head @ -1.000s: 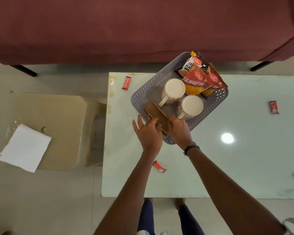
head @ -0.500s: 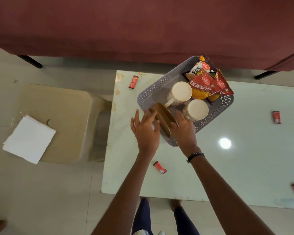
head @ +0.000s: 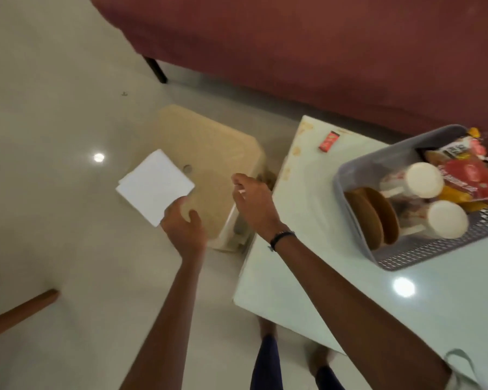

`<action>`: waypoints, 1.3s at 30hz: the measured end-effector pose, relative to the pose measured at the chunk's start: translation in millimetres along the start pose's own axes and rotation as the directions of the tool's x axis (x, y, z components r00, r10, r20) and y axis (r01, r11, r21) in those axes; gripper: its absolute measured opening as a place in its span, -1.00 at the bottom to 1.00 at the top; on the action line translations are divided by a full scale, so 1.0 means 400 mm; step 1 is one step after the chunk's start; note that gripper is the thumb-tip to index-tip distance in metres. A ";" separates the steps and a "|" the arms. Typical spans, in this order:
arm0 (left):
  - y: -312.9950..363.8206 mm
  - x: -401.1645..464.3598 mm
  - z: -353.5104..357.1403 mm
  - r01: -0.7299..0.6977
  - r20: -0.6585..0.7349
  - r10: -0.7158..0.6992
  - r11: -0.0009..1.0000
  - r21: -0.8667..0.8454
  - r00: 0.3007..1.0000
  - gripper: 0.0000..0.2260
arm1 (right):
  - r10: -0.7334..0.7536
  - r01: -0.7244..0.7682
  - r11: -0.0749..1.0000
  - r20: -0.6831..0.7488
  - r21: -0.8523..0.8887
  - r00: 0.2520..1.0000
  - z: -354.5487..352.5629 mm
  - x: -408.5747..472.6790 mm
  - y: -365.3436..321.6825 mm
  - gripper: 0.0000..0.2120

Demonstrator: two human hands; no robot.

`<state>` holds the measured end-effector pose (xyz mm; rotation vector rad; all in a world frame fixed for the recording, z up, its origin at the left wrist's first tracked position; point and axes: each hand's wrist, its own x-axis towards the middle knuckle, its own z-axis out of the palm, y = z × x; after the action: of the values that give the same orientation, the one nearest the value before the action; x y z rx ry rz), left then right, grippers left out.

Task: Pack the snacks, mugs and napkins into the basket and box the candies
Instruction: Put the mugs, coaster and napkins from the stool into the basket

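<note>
Head view: both hands reach toward the napkins on the stool, left of the basket.

The grey basket on the table holds two white mugs, two brown round boards upright at its near-left end, and several snack packets at its far end. One red candy lies beyond the basket's left corner. The left hand touches the napkin stack's near corner, fingers loosely open; whether it grips is unclear. The right hand hovers with fingers loosely curled, holding nothing.

Glossy cream floor, maroon sofa, beige stool, pale table.
</note>
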<state>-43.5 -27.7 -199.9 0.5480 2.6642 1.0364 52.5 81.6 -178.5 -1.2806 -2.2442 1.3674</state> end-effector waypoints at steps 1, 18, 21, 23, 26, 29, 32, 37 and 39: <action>-0.025 0.027 -0.017 0.058 -0.044 -0.058 0.998 0.002 0.997 -0.64 | 0.023 -0.025 0.999 0.040 0.037 0.999 0.042 0.025 -0.024 -0.71; -0.122 0.238 -0.054 0.530 -0.040 -0.571 0.783 -0.326 0.820 -0.50 | 0.151 -0.152 0.986 0.023 0.066 0.988 0.337 0.201 -0.102 -0.53; -0.101 0.240 -0.074 0.651 0.159 -0.680 0.569 -0.502 0.716 -0.50 | 0.158 -0.161 0.983 0.044 0.089 0.986 0.319 0.191 -0.081 -0.53; -0.088 0.230 -0.084 0.727 0.374 -0.646 0.447 -0.522 0.666 -0.59 | 0.225 -0.228 0.963 0.037 0.146 0.974 0.286 0.175 -0.061 -0.54; -0.046 0.183 -0.098 0.783 0.598 -0.512 0.326 -0.530 0.617 -0.81 | 0.408 -0.432 0.789 0.152 0.436 0.900 0.188 0.125 -0.036 -0.47; 0.010 0.108 -0.082 0.804 0.709 -0.388 0.368 -0.467 0.589 -0.76 | 0.442 -0.617 0.533 0.432 0.579 0.786 0.054 0.049 0.011 -0.52; 0.077 0.017 -0.039 0.790 0.767 -0.313 0.481 -0.380 0.560 -0.73 | 0.386 -0.596 0.530 0.454 0.603 0.803 -0.050 -0.038 0.068 -0.59; 0.174 -0.161 0.059 0.655 0.715 -0.321 0.714 -0.248 0.621 -0.74 | 0.511 -0.541 0.618 0.231 0.570 0.828 -0.190 -0.176 0.156 -0.63; 0.213 -0.238 0.099 0.585 0.655 -0.324 0.780 -0.222 0.682 -0.78 | 0.550 -0.539 0.698 0.129 0.472 0.825 -0.245 -0.231 0.191 -0.62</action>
<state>78.1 13.8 -162.7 0.0466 1.8013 1.0147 206.5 85.5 -164.7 -1.8059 -1.3618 1.9379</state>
